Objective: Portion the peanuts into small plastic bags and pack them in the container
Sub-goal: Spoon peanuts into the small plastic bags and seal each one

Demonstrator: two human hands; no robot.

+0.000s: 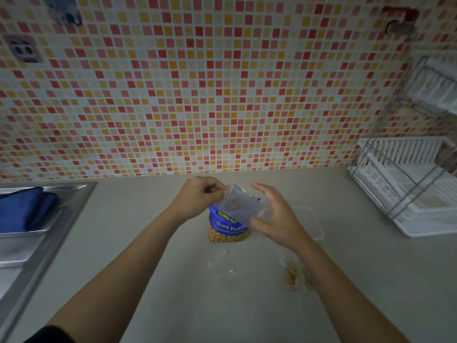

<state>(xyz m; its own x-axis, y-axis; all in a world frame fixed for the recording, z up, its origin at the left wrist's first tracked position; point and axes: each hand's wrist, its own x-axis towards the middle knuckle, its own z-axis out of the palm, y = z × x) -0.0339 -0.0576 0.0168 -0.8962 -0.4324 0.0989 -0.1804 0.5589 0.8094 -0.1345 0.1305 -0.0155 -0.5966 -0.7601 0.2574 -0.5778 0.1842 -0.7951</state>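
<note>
A blue bag of salted peanuts (228, 229) stands on the counter in the middle, nuts showing through its clear bottom. In front of its top I hold a clear plastic container (241, 204), tilted. My left hand (197, 196) pinches its upper left rim. My right hand (274, 214) cups its right side and base. A clear lid (309, 221) lies flat to the right of my right hand. Near me, a small plastic bag with peanuts (294, 278) lies on the counter, and an empty clear bag (222, 266) lies left of it.
A steel sink (37, 243) with a blue cloth (24, 209) on its edge is at the left. A white dish rack (410, 186) in a wire frame stands at the right. A tiled wall closes the back of the grey counter (148, 280).
</note>
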